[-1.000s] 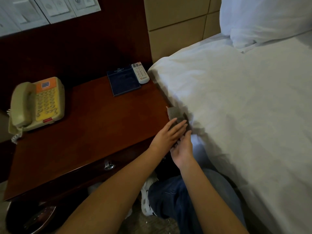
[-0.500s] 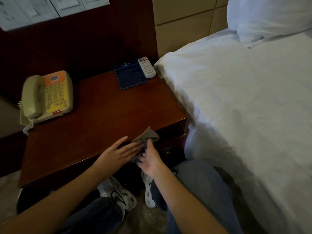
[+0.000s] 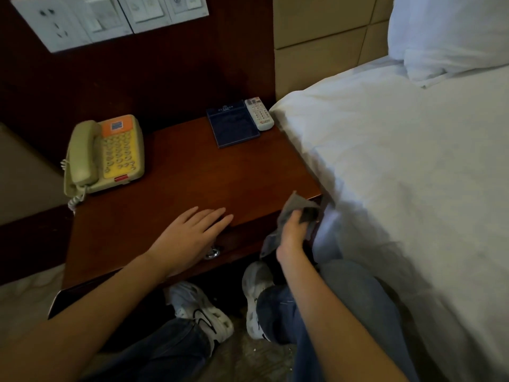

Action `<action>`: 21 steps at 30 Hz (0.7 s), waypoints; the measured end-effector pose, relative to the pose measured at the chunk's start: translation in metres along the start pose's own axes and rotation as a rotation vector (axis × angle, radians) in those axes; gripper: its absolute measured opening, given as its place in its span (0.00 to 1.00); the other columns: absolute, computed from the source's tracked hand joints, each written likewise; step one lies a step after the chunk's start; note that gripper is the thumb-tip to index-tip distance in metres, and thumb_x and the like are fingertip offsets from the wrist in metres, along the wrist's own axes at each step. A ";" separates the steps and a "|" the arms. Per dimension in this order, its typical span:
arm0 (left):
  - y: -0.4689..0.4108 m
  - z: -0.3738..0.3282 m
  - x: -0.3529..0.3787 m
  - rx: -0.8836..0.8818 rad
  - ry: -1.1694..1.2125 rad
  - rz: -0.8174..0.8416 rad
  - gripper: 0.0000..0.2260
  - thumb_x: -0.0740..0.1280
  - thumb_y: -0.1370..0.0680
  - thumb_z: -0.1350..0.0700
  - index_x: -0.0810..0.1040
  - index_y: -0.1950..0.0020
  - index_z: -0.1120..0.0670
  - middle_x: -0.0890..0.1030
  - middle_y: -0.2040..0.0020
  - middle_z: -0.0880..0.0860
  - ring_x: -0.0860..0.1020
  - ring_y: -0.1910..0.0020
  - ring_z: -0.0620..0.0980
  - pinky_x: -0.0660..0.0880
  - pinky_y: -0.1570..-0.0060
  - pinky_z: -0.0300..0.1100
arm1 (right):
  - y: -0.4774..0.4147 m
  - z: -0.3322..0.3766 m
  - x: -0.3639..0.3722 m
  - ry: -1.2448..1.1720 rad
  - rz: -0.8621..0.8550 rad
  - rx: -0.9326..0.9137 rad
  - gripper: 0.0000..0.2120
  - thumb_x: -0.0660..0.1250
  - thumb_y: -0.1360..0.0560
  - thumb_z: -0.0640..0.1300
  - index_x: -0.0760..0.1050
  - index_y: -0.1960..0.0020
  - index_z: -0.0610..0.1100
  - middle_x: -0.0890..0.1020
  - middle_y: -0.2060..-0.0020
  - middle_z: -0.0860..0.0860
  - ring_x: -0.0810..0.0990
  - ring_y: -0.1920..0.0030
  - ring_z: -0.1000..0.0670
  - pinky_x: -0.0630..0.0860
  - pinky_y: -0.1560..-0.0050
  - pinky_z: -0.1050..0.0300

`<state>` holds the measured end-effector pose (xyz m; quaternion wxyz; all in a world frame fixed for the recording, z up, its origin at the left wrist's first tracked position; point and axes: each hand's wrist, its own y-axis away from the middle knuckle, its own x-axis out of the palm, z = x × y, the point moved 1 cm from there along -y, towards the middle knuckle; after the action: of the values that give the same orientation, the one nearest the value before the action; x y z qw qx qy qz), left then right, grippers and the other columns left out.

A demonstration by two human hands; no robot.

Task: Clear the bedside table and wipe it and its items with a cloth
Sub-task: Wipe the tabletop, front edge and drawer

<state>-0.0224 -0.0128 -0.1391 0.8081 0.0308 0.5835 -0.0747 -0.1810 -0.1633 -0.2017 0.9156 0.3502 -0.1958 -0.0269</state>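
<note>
The dark wooden bedside table [image 3: 198,175] carries a beige and yellow telephone [image 3: 106,154] at its left, a dark blue pad [image 3: 232,124] at the back, and a white remote control [image 3: 259,113] beside the pad. My right hand [image 3: 292,235] grips a grey cloth [image 3: 296,206] at the table's front right corner, next to the bed. My left hand [image 3: 190,235] lies flat with straight fingers on the table's front edge, holding nothing.
A white bed [image 3: 413,175] with a pillow [image 3: 451,31] stands tight against the table's right side. A drawer knob [image 3: 212,253] shows below my left hand. White switch and socket plates [image 3: 110,17] hang on the wall. My legs and white sneakers [image 3: 203,310] are below.
My hands have parted: the left let go of the cloth and lies flat on the table, while the right keeps the cloth and has moved right toward the corner. The view shifted.
</note>
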 end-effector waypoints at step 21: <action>-0.011 0.009 0.000 -0.282 0.227 0.125 0.20 0.53 0.17 0.49 0.64 0.26 0.51 0.66 0.26 0.48 0.66 0.29 0.48 0.66 0.35 0.44 | 0.099 -0.076 0.045 0.183 0.156 0.255 0.19 0.51 0.16 0.43 0.59 0.27 0.40 0.70 0.33 0.40 0.70 0.34 0.37 0.70 0.39 0.46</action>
<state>-0.0157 -0.0253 -0.1357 0.7364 -0.0384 0.6726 0.0622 -0.1197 -0.0490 -0.1737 0.8772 0.4480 -0.1398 0.1014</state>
